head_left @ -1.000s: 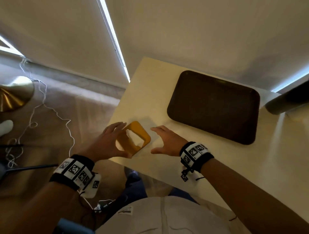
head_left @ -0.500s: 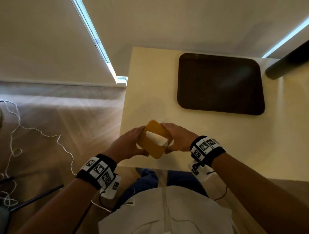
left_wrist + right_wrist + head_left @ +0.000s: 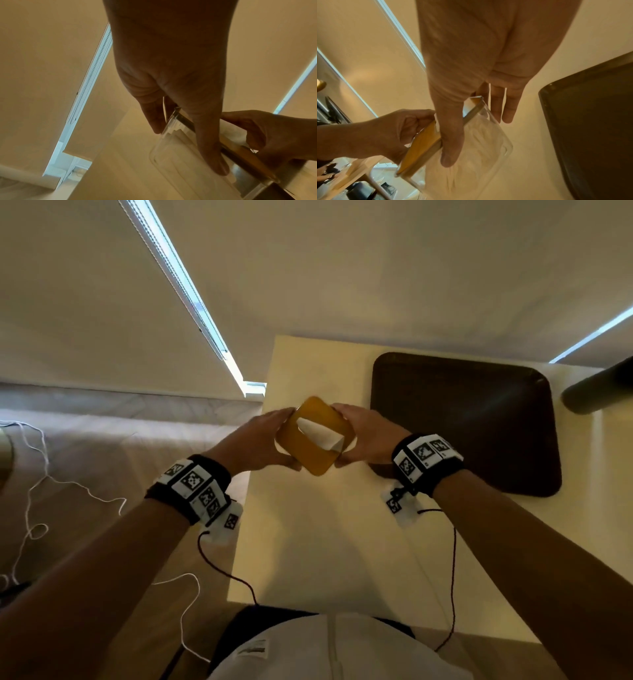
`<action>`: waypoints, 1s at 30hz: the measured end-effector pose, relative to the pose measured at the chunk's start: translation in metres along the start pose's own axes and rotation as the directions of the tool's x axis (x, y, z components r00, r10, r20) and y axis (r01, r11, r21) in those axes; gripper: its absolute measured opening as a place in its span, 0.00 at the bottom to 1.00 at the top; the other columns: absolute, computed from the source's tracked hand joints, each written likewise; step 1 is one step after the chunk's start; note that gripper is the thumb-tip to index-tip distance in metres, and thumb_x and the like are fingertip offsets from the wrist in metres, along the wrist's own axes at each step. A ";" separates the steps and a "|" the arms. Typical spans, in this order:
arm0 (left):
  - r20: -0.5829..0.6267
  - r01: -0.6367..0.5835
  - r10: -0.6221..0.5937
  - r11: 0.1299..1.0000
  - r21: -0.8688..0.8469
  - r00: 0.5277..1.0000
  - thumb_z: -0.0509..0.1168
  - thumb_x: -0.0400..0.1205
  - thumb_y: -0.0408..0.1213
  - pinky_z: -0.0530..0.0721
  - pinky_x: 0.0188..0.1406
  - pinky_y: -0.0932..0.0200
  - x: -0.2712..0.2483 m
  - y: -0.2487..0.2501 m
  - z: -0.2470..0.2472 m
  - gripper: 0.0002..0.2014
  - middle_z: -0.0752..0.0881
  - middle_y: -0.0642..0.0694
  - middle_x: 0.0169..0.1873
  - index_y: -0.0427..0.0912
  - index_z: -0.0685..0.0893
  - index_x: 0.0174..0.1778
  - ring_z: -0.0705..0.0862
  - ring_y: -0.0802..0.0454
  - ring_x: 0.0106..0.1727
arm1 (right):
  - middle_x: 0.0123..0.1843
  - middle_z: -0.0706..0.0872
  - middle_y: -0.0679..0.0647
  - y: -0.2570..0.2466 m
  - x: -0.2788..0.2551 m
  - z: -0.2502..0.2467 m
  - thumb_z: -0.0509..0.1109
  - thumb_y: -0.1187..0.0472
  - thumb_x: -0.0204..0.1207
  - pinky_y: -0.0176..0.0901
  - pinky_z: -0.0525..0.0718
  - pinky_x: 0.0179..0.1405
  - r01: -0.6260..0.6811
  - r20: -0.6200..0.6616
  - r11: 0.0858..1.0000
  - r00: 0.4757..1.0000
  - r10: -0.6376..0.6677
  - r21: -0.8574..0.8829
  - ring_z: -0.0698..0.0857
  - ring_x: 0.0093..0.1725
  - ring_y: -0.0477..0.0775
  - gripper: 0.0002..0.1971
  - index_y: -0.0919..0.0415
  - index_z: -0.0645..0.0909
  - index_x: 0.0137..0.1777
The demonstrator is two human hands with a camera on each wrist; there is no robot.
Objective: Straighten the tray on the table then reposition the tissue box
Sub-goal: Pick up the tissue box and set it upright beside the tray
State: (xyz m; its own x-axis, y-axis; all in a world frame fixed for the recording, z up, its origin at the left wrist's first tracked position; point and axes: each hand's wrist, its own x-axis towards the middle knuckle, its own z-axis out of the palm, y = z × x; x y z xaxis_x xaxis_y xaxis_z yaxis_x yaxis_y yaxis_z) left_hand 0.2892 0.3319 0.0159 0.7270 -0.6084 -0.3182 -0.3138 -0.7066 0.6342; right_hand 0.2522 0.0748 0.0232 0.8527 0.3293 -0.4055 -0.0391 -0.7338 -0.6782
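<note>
The tissue box (image 3: pixel 313 440), clear-walled with a yellow lid and a white tissue poking from its slot, is lifted above the cream table (image 3: pixel 308 542) near its left edge. My left hand (image 3: pixel 260 440) grips its left side and my right hand (image 3: pixel 363 436) grips its right side. In the left wrist view the left hand (image 3: pixel 188 121) has its thumb and fingers clamped on the box (image 3: pixel 180 162). The right wrist view has the right hand (image 3: pixel 471 121) pinching the box (image 3: pixel 471 148) at the lid. The dark brown tray (image 3: pixel 479 422) lies square on the table, right of the box.
A dark cylindrical object (image 3: pixel 599 388) juts in at the table's far right. Window blinds with bright gaps run behind the table. White cords (image 3: pixel 68 484) trail on the floor to the left. The tray's edge (image 3: pixel 590 121) is close to my right hand.
Both hands closed on the tissue box at the table's near left corner, lifted it and carried it away from me toward the tray's left side. The tray has stayed put.
</note>
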 end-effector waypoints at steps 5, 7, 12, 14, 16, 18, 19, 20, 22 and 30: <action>-0.042 -0.036 0.036 0.999 0.004 0.998 0.85 0.63 0.49 0.83 0.61 0.47 0.062 -0.001 -0.037 0.49 0.84 0.40 0.67 0.42 0.71 0.78 0.81 0.50 0.59 | 0.74 0.77 0.54 0.008 0.053 -0.050 0.90 0.53 0.54 0.52 0.77 0.67 -0.001 -0.043 1.000 0.999 0.001 -0.013 0.77 0.69 0.56 0.56 0.55 0.63 0.81; -0.027 -0.025 0.025 1.000 0.006 0.999 0.85 0.63 0.48 0.83 0.64 0.47 0.086 -0.006 -0.047 0.48 0.84 0.41 0.68 0.43 0.72 0.78 0.82 0.48 0.62 | 0.75 0.76 0.55 0.012 0.072 -0.063 0.90 0.55 0.55 0.52 0.77 0.67 -0.028 -0.040 0.999 0.999 0.027 -0.019 0.77 0.71 0.57 0.56 0.55 0.61 0.82; 0.013 0.004 -0.004 1.000 0.003 1.000 0.81 0.58 0.64 0.82 0.67 0.37 0.135 -0.022 -0.057 0.55 0.82 0.44 0.70 0.47 0.69 0.80 0.82 0.43 0.66 | 0.76 0.76 0.57 0.027 0.106 -0.079 0.89 0.56 0.56 0.51 0.77 0.66 -0.098 -0.057 0.995 0.994 0.098 -0.003 0.77 0.72 0.60 0.56 0.57 0.60 0.82; 0.032 0.015 -0.015 1.000 -0.002 0.999 0.77 0.55 0.70 0.82 0.67 0.37 0.147 -0.030 -0.059 0.59 0.82 0.44 0.71 0.47 0.68 0.81 0.81 0.43 0.68 | 0.76 0.77 0.56 0.031 0.114 -0.081 0.90 0.54 0.55 0.54 0.78 0.67 -0.119 -0.054 0.993 0.991 0.118 0.002 0.77 0.71 0.59 0.58 0.55 0.59 0.82; 0.042 0.007 -0.007 1.000 -0.016 0.999 0.79 0.56 0.68 0.82 0.67 0.38 0.156 -0.033 -0.060 0.57 0.82 0.45 0.70 0.48 0.69 0.80 0.81 0.44 0.67 | 0.75 0.77 0.56 0.035 0.120 -0.083 0.90 0.54 0.55 0.54 0.78 0.67 -0.135 -0.059 0.991 0.989 0.136 0.014 0.77 0.71 0.58 0.57 0.55 0.59 0.82; 0.053 -0.009 0.010 1.000 -0.026 0.999 0.82 0.59 0.61 0.83 0.65 0.39 0.164 -0.037 -0.060 0.53 0.83 0.46 0.69 0.48 0.70 0.79 0.82 0.45 0.64 | 0.75 0.77 0.55 0.040 0.123 -0.086 0.89 0.53 0.55 0.55 0.78 0.68 -0.145 -0.062 0.989 0.987 0.147 0.026 0.78 0.71 0.58 0.57 0.54 0.60 0.82; 0.056 -0.014 0.016 0.999 -0.034 0.998 0.82 0.60 0.59 0.84 0.65 0.39 0.167 -0.038 -0.060 0.52 0.84 0.46 0.68 0.48 0.70 0.79 0.82 0.45 0.64 | 0.76 0.77 0.55 0.043 0.124 -0.087 0.90 0.53 0.55 0.57 0.78 0.68 -0.148 -0.062 0.988 0.987 0.150 0.031 0.78 0.71 0.58 0.57 0.54 0.60 0.82; 0.059 -0.017 0.019 0.999 -0.043 0.998 0.83 0.61 0.57 0.84 0.64 0.39 0.169 -0.040 -0.060 0.50 0.84 0.46 0.68 0.48 0.71 0.79 0.83 0.46 0.63 | 0.76 0.77 0.55 0.044 0.125 -0.088 0.90 0.52 0.54 0.58 0.79 0.69 -0.154 -0.060 0.987 0.986 0.156 0.040 0.78 0.71 0.58 0.57 0.54 0.60 0.82; 0.057 -0.029 0.033 0.998 -0.056 0.998 0.83 0.62 0.57 0.84 0.64 0.40 0.171 -0.043 -0.059 0.49 0.84 0.46 0.67 0.48 0.71 0.78 0.83 0.45 0.63 | 0.75 0.77 0.54 0.046 0.126 -0.088 0.90 0.53 0.54 0.58 0.79 0.68 -0.159 -0.063 0.985 0.985 0.163 0.067 0.79 0.70 0.57 0.57 0.53 0.61 0.82; 0.084 -0.004 0.011 0.997 -0.077 0.996 0.84 0.66 0.46 0.85 0.65 0.43 0.172 -0.067 -0.055 0.49 0.80 0.45 0.71 0.48 0.67 0.82 0.82 0.46 0.65 | 0.84 0.64 0.55 0.053 0.119 -0.056 0.90 0.57 0.55 0.53 0.70 0.75 -0.297 -0.071 0.911 0.942 0.329 0.286 0.67 0.80 0.56 0.72 0.54 0.37 0.86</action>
State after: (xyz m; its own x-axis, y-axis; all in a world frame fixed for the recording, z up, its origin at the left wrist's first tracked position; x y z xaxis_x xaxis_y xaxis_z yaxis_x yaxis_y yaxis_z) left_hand 0.4688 0.2944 -0.0427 0.6694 -0.6444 -0.3696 -0.2688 -0.6739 0.6882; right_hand 0.3809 0.0420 -0.0264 0.8270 0.0269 -0.5616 -0.4375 -0.5965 -0.6728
